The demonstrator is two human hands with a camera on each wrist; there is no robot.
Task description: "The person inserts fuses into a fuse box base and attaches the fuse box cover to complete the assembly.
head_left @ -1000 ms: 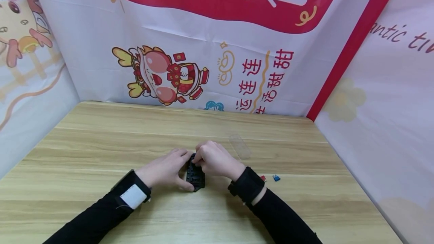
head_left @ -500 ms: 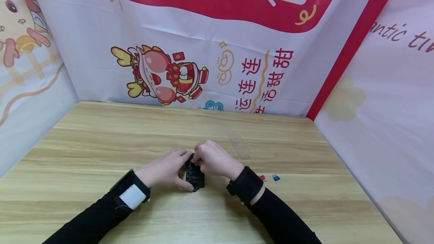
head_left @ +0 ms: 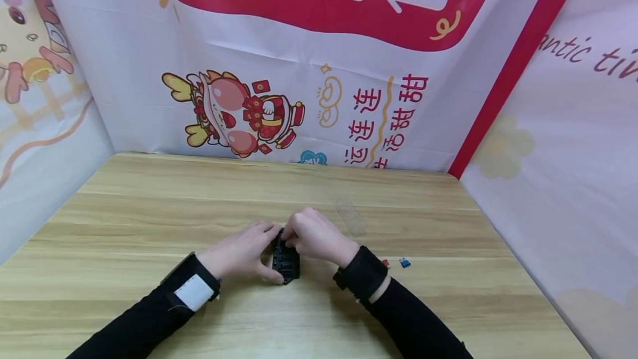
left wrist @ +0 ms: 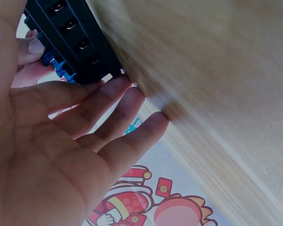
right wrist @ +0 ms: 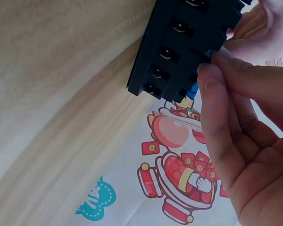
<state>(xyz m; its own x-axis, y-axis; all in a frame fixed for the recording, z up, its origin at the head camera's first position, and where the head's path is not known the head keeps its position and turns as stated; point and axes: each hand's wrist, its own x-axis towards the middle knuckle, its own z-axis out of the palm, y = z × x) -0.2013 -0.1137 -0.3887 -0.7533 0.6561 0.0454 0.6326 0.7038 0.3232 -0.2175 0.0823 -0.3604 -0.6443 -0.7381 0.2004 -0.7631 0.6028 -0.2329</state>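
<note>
The black block sits on the tabletop between the two hands, its long side running away from the person. Compared with the frame from half a second ago, block and hands keep the same places relative to each other; only the head view has shifted slightly, and the right-hand fingers are at the same far end of the block.

The left hand holds the block lengthwise, thumb at the near end and fingertips at the far end, so its grip is spread as wide as the block is long. The right hand has a narrow grip: thumb and forefinger are nearly together, pinching a blue piece against the block's side. More blue shows just past those fingertips; whether it belongs to the same piece cannot be told. Metal contacts show in the row of openings along the block.

Outward from the right-hand grip, a clear strip lies beyond the hand and to its right. A loose red piece and, just beside it, a loose blue piece lie right of the right wristband. Farthest from both grips, a printed backdrop rises behind the table.
</note>
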